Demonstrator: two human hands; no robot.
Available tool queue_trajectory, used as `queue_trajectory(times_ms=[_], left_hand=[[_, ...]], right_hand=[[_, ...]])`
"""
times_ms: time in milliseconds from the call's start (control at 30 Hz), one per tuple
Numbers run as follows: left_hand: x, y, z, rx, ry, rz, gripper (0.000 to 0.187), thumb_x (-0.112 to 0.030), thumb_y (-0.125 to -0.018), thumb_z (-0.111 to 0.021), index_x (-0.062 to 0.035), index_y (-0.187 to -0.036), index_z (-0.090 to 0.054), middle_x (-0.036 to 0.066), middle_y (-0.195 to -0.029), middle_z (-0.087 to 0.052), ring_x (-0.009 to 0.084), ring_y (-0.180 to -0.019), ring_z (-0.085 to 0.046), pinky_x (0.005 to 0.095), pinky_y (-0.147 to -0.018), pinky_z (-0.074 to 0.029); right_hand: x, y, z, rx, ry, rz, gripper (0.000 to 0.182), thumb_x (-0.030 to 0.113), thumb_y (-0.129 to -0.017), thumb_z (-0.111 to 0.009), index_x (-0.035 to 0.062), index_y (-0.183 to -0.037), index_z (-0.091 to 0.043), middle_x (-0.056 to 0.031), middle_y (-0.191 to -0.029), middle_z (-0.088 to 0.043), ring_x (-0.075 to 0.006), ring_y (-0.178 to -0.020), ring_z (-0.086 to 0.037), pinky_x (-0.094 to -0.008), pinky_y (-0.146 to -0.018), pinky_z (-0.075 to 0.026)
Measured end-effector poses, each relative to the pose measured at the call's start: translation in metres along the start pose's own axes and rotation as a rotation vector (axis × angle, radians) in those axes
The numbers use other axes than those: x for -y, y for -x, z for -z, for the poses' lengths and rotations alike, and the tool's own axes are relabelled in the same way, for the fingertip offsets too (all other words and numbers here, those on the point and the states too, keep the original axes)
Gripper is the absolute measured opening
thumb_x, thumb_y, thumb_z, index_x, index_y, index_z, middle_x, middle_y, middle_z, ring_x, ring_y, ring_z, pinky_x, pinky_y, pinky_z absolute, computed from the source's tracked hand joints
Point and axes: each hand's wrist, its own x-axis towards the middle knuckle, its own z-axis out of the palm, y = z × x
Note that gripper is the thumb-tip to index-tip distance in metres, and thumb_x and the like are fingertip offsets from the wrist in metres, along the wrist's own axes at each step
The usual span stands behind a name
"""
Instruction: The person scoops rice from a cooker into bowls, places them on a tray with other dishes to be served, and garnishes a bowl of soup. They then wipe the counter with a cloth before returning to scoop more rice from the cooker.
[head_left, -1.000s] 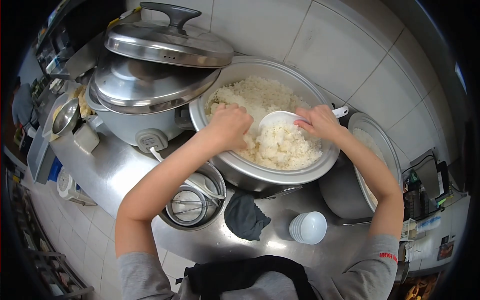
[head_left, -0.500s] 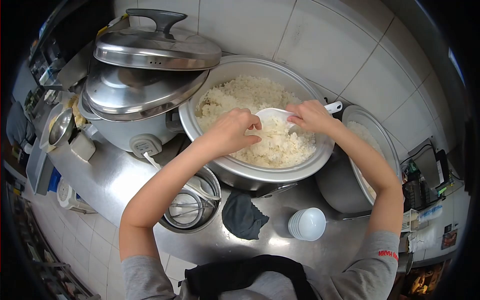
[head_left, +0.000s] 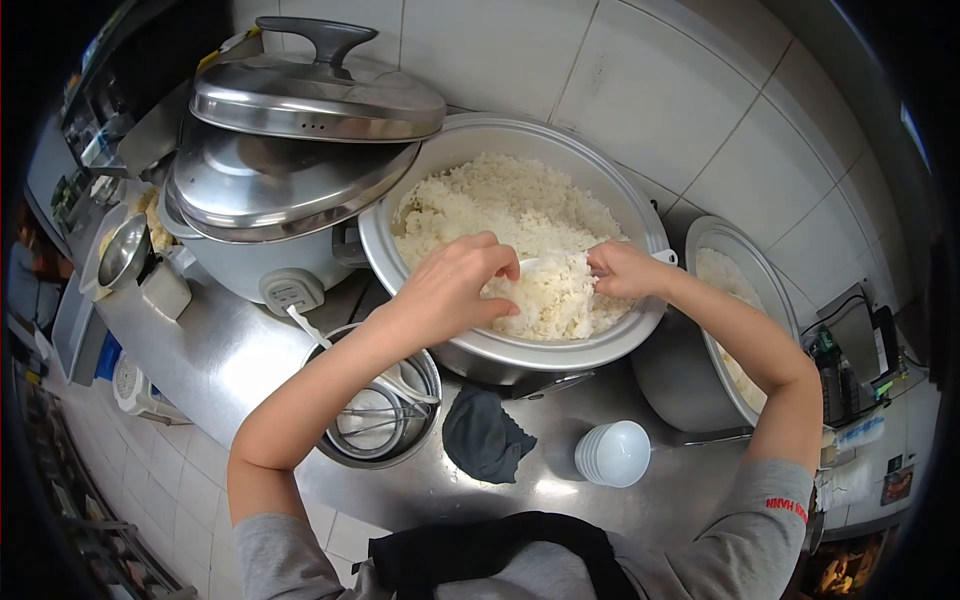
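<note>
Head view looks down on a large rice pot (head_left: 640, 215) heaped with cooked rice (head_left: 500, 200). Over its near side, the right hand (head_left: 622, 270) is closed around the handle of a white paddle (head_left: 545, 265), while the left hand (head_left: 455, 285) cups loosely against the paddle's load, fingers curled and touching rice, gripping nothing firm. Judging by this, a portion is being shaped; none has left the pot. Just in front of the pot, the stacked white bowls (head_left: 612, 452) look unfilled beside a dark cloth (head_left: 485, 435).
</note>
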Motion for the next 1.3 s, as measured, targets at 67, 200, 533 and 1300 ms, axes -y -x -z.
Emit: queue_trajectory(times_ms=[67, 200, 533, 1300], left_hand=[[0.000, -0.013, 0.004, 0.009, 0.068, 0.084, 0.031, -0.019, -0.068, -0.075, -0.0042, -0.089, -0.059, 0.008, -0.081, -0.056, 0.0192, -0.073, -0.057, 0.0323, -0.064, -0.045], [0.002, -0.052, 0.026, -0.022, 0.092, 0.110, 0.031, -0.021, -0.073, -0.073, -0.0037, -0.095, -0.060, 0.006, -0.083, -0.059, 0.0138, -0.071, -0.056, 0.0294, -0.061, -0.045], [-0.004, -0.095, 0.012, -0.235, 0.845, 0.475, 0.066, -0.059, -0.091, -0.029, -0.0102, -0.135, -0.035, 0.011, -0.138, -0.035, 0.0274, -0.120, -0.043, 0.0423, -0.097, -0.036], [-0.142, -0.165, -0.130, 0.041, 1.285, 0.335, 0.068, -0.058, -0.091, -0.033, -0.0060, -0.134, -0.036, 0.015, -0.134, -0.040, 0.0243, -0.123, -0.039, 0.0409, -0.099, -0.033]], right_hand=[[-0.010, -0.004, 0.001, 0.033, -0.052, -0.034, 0.014, 0.007, -0.067, -0.061, 0.0001, -0.078, -0.054, -0.0116, -0.059, -0.053, -0.0259, -0.053, -0.055, -0.0376, -0.052, -0.041], [-0.020, -0.013, 0.023, 0.160, -0.595, -0.189, 0.009, 0.007, -0.071, -0.060, 0.0014, -0.073, -0.053, -0.0005, -0.057, -0.050, -0.0083, -0.047, -0.048, -0.0248, -0.041, -0.034], [-0.037, -0.005, 0.071, -0.131, -0.575, -0.163, 0.011, 0.009, -0.076, -0.057, 0.0040, -0.086, -0.058, 0.0023, -0.055, -0.049, -0.0050, -0.045, -0.043, -0.0221, -0.039, -0.030], [-0.075, 0.331, -0.012, -0.330, 0.623, -0.771, 0.049, -0.002, -0.075, -0.048, 0.0071, -0.123, -0.045, -0.0172, -0.081, -0.063, -0.0340, -0.073, -0.063, -0.0442, -0.061, -0.050]])
